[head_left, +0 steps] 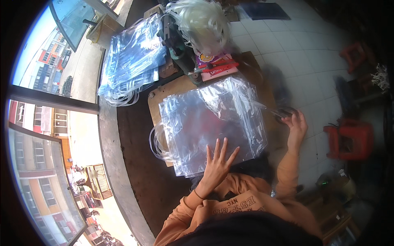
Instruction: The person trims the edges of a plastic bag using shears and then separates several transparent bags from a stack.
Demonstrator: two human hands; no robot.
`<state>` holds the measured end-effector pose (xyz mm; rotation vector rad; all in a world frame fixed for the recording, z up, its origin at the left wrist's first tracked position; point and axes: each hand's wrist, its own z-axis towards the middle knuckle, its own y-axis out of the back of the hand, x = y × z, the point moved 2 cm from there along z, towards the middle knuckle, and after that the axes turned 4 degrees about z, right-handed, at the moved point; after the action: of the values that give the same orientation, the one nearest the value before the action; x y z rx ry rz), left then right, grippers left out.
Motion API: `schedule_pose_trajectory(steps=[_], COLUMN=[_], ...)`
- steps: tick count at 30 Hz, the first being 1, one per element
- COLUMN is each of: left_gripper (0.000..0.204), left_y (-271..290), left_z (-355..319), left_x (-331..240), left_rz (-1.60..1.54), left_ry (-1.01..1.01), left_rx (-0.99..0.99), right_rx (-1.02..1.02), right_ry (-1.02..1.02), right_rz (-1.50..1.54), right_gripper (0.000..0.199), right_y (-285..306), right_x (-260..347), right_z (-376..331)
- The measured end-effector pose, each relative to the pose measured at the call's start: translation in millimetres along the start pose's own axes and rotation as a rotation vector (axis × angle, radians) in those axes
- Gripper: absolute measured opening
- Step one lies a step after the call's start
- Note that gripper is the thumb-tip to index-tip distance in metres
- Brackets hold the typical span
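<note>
Spread flat on a stack of clear plastic bags (pixel 205 127), my left hand (pixel 221 162) has its fingers apart and grips nothing. Pale loop handles (pixel 158 143) stick out from the stack's left side. My right hand (pixel 294 125) is closed around the dark handles of a pair of scissors (pixel 283 113), off the right edge of the stack. The blades point left, toward the bags' upper right edge; whether they touch the plastic I cannot tell. Beneath the stack shows part of a brown board (pixel 155 110).
Another pile of clear bags with handles (pixel 133 57) lies at the upper left by the window ledge. Beyond my stack stand a dark green machine (pixel 178 45), a bundle of translucent strips (pixel 201 24) and a pink packet (pixel 215 71). A red stool (pixel 351 139) is at right.
</note>
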<state>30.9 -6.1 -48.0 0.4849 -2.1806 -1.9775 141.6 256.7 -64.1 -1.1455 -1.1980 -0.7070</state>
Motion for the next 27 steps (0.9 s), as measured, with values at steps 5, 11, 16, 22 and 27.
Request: schedule_pose_trajectory(steps=[5, 11, 16, 22, 27], left_gripper=[0.07, 0.072, 0.068, 0.057, 0.042], left_y=[7.3, 10.1, 30.1, 47.5, 46.8], left_z=[4.0, 3.4, 15.4, 26.3, 11.4], left_x=[-0.9, -0.7, 3.8, 16.1, 66.6], left_rz=[0.051, 0.063, -0.112, -0.23, -0.297], left_ry=[0.0, 0.097, 0.089, 0.033, 0.527], left_rx=[0.067, 0.13, 0.14, 0.135, -0.228], right_rx=[-0.242, -0.188, 0.045, 0.285, 0.277], right_ry=[-0.178, -0.401, -0.359, -0.103, 0.602], right_rz=[0.139, 0.202, 0.156, -0.428, -1.329], right_gripper=[0.026, 0.029, 0.036, 0.05, 0.048], right_y=[49.7, 35.2, -9.0, -10.8, -39.9], right_x=[-16.6, -36.7, -44.8, -50.0, -8.1], right_z=[7.5, -1.5, 1.5, 26.5, 20.3])
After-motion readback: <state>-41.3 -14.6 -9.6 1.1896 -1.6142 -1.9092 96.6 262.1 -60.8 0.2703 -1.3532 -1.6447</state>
